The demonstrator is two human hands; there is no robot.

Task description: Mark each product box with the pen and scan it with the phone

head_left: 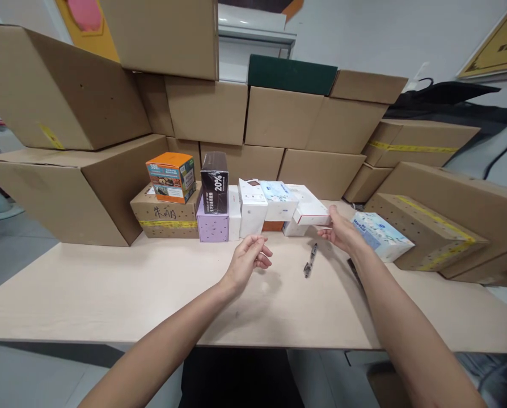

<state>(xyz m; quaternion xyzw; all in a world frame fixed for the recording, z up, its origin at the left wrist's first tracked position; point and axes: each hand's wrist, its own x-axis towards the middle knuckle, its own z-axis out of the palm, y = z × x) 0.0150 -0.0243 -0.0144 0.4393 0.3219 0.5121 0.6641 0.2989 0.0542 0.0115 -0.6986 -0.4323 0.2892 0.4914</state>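
Observation:
My right hand (341, 229) grips the near right corner of a flat white box (313, 214), thumb at its edge and fingers lower down. The box is at the right end of a row, with another white box (295, 228) partly visible beneath it. My left hand (247, 260) hovers over the table with fingers curled and thumb against the forefinger, nothing visible in it. Just beyond it stands a white carton (252, 207). Beside that, a blue-and-white tissue pack (279, 198) rests on an orange-brown item (273, 225). A pen (310, 260) lies between my hands.
Left in the row, a dark box (214, 182) sits on a purple box (213, 225), and an orange box (171, 177) on a cardboard box (164, 212). Another tissue pack (383, 237) lies at right. Large cartons (206, 110) wall the back. The table's front edge (151, 341) is near me.

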